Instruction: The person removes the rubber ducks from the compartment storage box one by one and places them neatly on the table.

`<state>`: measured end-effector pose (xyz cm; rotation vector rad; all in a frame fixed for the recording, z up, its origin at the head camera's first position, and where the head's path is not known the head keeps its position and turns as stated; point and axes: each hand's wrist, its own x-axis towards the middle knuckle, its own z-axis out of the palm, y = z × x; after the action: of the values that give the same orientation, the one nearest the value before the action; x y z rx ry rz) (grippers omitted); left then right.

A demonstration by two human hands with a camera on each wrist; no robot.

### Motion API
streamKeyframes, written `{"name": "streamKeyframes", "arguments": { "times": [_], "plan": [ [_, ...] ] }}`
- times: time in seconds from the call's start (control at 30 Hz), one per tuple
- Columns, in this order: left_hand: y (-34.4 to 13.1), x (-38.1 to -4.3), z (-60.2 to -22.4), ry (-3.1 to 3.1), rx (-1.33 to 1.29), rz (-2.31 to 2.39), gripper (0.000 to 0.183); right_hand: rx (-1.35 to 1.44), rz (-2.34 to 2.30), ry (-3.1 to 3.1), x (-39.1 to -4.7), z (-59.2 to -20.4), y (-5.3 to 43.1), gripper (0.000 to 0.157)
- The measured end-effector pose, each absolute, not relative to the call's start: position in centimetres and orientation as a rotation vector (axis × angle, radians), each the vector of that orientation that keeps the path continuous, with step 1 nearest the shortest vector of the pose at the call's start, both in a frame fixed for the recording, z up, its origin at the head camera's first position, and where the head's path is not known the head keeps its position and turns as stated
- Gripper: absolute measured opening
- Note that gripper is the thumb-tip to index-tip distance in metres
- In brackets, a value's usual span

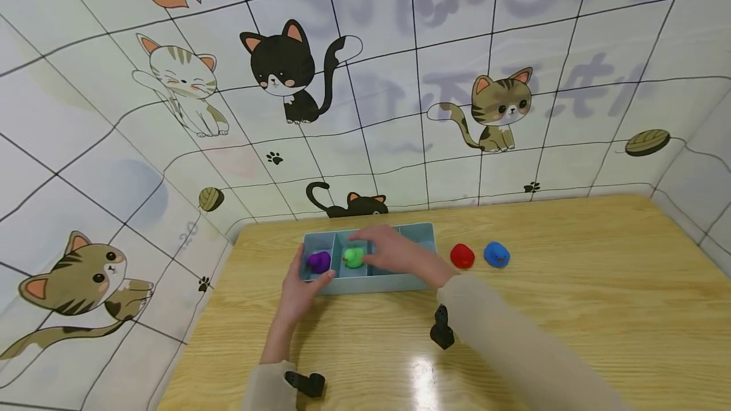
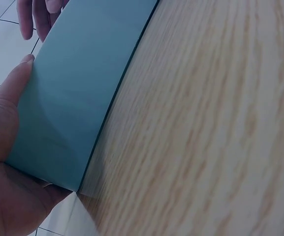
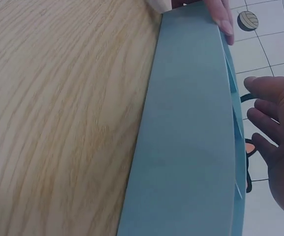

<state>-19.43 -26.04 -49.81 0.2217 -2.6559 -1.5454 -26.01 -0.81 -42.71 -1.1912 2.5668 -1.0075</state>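
Observation:
A pale blue divided box [image 1: 374, 285] stands on the wooden table. My left hand [image 1: 298, 289] holds its left end, thumb at the front rim and fingers along the end wall; in the left wrist view the palm wraps the box corner. A purple toy duck [image 1: 319, 262] sits in the leftmost compartment, and a green toy duck [image 1: 354, 257] in the one beside it. Above the box, just right of the green duck, is my right hand [image 1: 394, 251]. Its fingers [image 3: 267, 120] are loosely bent with nothing between them in the right wrist view. It partly covers the compartments on the right.
Right of the box, a red toy [image 1: 462, 256] and a blue toy duck [image 1: 497, 254] lie on the wooden table [image 1: 571, 309]. Behind the table rises a wall covering with cartoon cats [image 1: 282, 71], which also runs along both sides.

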Motion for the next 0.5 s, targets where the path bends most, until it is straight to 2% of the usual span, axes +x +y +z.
{"name": "streamKeyframes", "arguments": {
  "times": [0.2, 0.5],
  "plan": [
    [-26.1, -19.4, -49.8, -2.631, 0.192, -1.538, 0.105, -1.164, -0.965, 2.565, -26.4, -43.2, -2.7, 0.046],
    [-26.0, -19.3, -49.6, -2.631, 0.174, -1.552, 0.105, -1.079, -0.924, 2.640, -26.4, -44.8, -4.2, 0.052]
  ]
}}
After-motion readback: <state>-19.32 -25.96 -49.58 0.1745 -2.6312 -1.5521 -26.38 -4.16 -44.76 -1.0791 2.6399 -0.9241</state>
